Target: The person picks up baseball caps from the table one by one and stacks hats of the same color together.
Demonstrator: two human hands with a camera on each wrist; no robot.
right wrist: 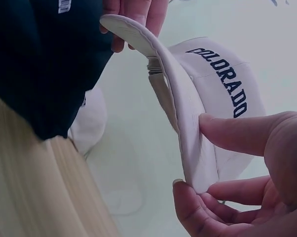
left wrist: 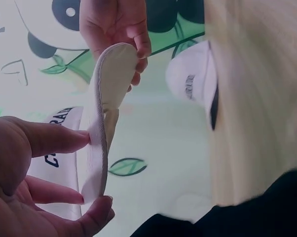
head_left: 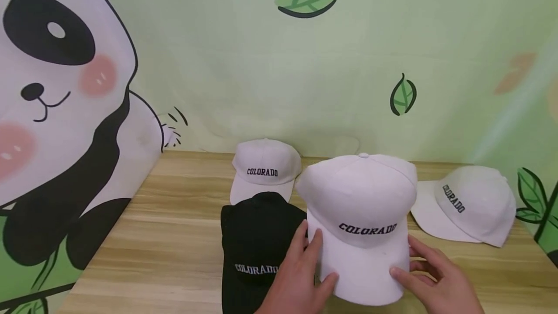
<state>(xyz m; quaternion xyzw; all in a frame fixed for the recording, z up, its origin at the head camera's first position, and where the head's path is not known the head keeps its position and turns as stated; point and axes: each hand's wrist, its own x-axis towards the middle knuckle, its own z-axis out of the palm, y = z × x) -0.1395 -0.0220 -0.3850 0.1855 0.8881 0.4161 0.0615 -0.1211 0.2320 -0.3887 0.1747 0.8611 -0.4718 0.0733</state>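
Note:
A white baseball cap (head_left: 359, 188) with black COLORADO lettering is raised above the table, its brim toward me. My left hand (head_left: 298, 275) pinches the left edge of the brim between thumb and fingers. On the opposite edge, my right hand (head_left: 440, 280) holds the brim the same way, thumb on top. Seen from the right wrist, the brim (right wrist: 175, 94) stands edge-on and curved, with the crown beyond it. Partly behind my left hand is a black cap (head_left: 257, 231) with white COLORADO lettering.
Behind the black cap, a white COLORADO cap (head_left: 266, 156) sits on the wooden table (head_left: 174, 217). Another white cap (head_left: 479, 197) rests at the right, its brim pointing left. A green backdrop (head_left: 244, 62) with a panda and leaves rises behind the table.

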